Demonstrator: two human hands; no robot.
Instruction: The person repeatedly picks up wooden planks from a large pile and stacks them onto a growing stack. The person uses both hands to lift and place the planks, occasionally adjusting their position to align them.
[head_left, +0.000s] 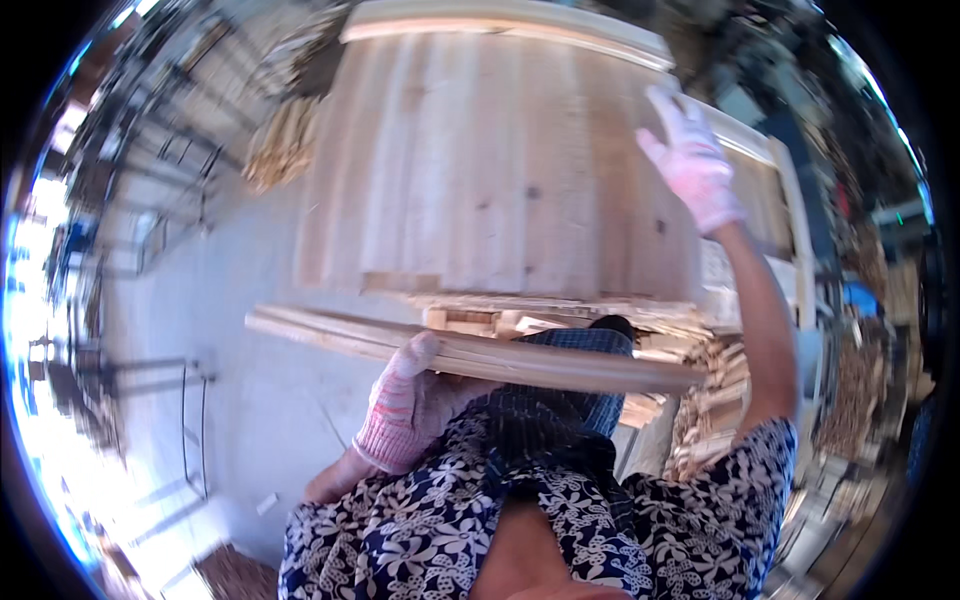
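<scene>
The boards (480, 170) lie side by side, so that much looks done; the strips (560, 364), gripped in my left hand (405, 412) before my belly, aren't yet set down. My right hand (697, 172), fingers spread, is empty by the boards' right edge (touching or not, I can't tell).

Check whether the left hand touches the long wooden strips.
Touching. In the head view, the gloved left hand grips the long wooden strips, a digit lapping over their near edge without a gap.

long pale wooden strips (560, 364), close together, slightly slantwise, nearside of a broad plank panel (490, 160)
</scene>
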